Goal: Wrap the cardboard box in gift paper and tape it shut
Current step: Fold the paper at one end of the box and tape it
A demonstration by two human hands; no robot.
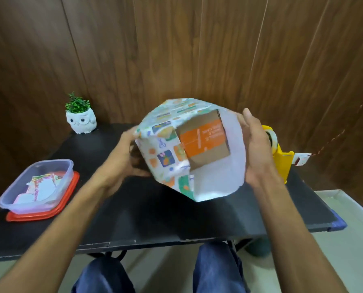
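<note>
A cardboard box [204,142] with an orange label is held above the black table [155,210], its open-wrapped end turned toward me. Patterned gift paper [165,149] covers its sides, and the paper's white inner face [218,178] sticks out past the box end as a loose sleeve. My left hand [125,159] grips the wrapped left side, with its fingers hidden behind the paper. My right hand [254,149] lies flat with straight fingers against the right flap of paper. A yellow tape dispenser [282,157] stands at the table's right edge, just behind my right hand.
A clear plastic container [36,185] holding paper scraps sits on a red lid at the near left. A white owl pot with a green plant [81,121] stands at the back left. A wood-panel wall rises behind the table. My knees show below the front edge.
</note>
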